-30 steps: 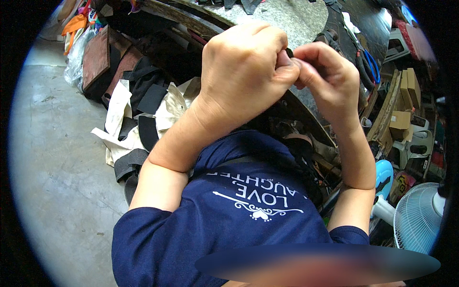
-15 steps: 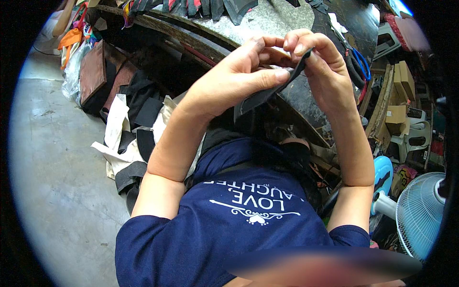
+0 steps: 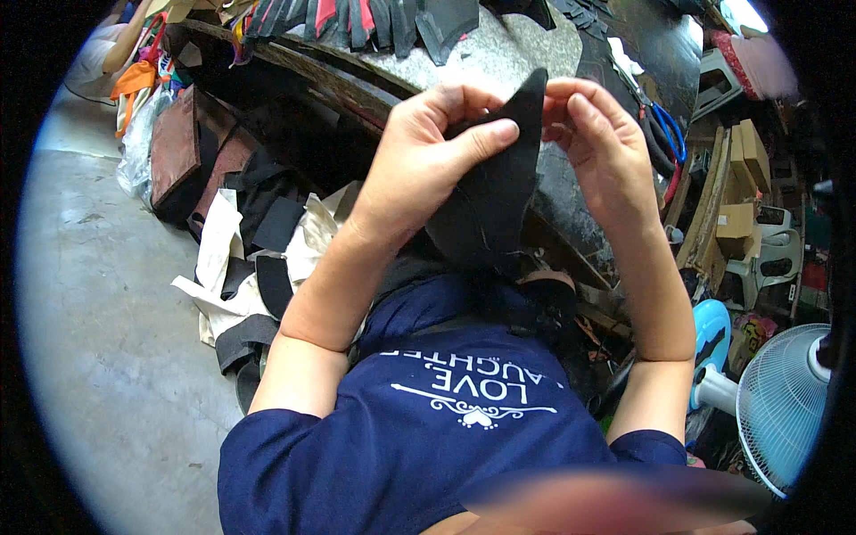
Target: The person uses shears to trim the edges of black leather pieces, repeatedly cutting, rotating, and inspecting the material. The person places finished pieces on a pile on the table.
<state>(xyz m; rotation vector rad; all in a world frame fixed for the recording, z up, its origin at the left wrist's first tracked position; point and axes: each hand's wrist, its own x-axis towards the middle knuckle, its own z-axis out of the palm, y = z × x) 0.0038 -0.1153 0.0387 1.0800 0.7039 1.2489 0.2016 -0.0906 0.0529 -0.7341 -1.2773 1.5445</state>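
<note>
My left hand (image 3: 432, 147) grips a piece of black fabric (image 3: 490, 201), with the thumb flat on its near face and the fingers behind. The piece hangs down in front of my lap, broad below and narrowing to a point at the top. A thin loose thread shows on its lower part. Close beside its right edge is my right hand (image 3: 606, 147), its fingers loosely bent and the thumb apart from the index fingertip. I see nothing held in the right hand; whether its fingertips touch the edge is hard to tell.
Black and red strips (image 3: 357, 22) lie on the worktable (image 3: 535, 45) beyond my hands. Blue-handled scissors (image 3: 664, 125) rest at its right. Black and white fabric scraps (image 3: 227, 294) are heaped at left by a brown box-like item (image 3: 174, 147). A fan (image 3: 780, 410) stands at right.
The black fabric has turned from nearly edge-on to its broad face, point upward. My right hand has come off the edge it pinched and moved slightly right; my left hand keeps its hold.
</note>
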